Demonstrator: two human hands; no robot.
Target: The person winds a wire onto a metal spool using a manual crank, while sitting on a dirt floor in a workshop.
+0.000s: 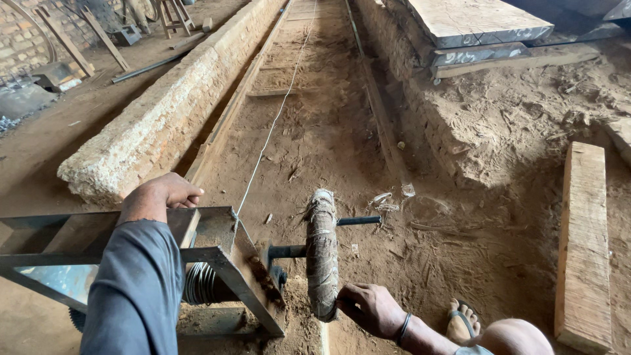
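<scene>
Wheel [321, 253] rag-wrapped, frayed, dusty.

Two hands are being seen: the left hand [161, 196] and the right hand [369, 307]. One wrapped wheel [321, 253] is being counted, with one dark handle bar [358, 221] and one metal frame [217, 253]. One taut cable [273, 125] is being shown along the one trench. Two low stone walls are being counted, one loose timber beam [582, 243], and one sandalled foot [463, 320].
</scene>
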